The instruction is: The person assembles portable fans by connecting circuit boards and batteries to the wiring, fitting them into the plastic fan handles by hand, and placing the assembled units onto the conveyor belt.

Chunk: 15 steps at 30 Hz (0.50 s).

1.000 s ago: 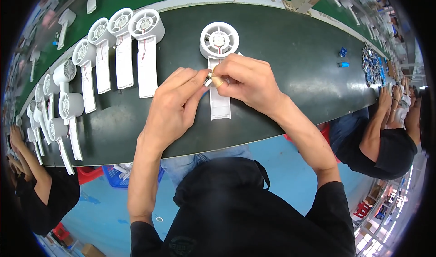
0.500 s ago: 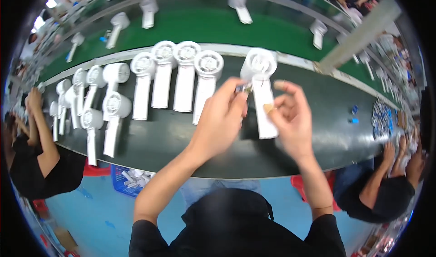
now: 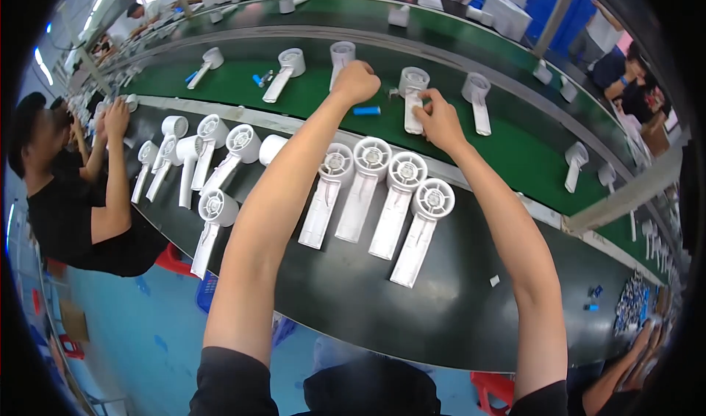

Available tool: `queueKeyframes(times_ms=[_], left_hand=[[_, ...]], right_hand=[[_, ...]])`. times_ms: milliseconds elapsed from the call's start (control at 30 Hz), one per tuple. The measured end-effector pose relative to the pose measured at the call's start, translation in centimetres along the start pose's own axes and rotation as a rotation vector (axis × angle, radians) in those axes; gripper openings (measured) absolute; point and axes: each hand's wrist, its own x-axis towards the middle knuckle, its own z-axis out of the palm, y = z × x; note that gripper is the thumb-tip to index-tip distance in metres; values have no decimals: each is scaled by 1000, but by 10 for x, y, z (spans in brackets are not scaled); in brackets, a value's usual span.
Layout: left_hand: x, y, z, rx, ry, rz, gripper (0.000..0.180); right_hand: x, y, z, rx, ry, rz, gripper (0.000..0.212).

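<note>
Both my arms reach over the table onto the green conveyor belt. My right hand (image 3: 439, 119) has its thumb and fingers bent against the handle of a white handheld fan (image 3: 415, 80) lying on the belt. A small dark metallic part sits at that fan's left side. My left hand (image 3: 356, 83) is closed like a fist beside another white fan (image 3: 343, 52), covering part of its handle. Whatever the left fingers hold, if anything, is hidden. Between the hands, a blue cylinder (image 3: 366, 111) lies on the belt.
A row of white fans (image 3: 371, 156) with open handles rests on the dark table (image 3: 471, 320); more stand left. Further fans (image 3: 287, 64) lie along the belt. A pale post (image 3: 625, 195) rises at right near a heap of small parts (image 3: 634, 302). Co-workers sit at both sides.
My hands have moved from the table up onto the belt. The fan between them on the table is gone from there, and my right hand now touches one on the belt. The view has shifted.
</note>
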Motion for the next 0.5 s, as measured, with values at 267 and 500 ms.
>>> queueKeyframes(times_ms=[267, 500], left_hand=[[35, -53, -1, 286, -117, -336, 55], [-38, -35, -26, 277, 213, 542, 35]], right_hand=[[-64, -22, -71, -155, 54, -61, 47], [-259, -20, -210, -168, 218, 352, 25]])
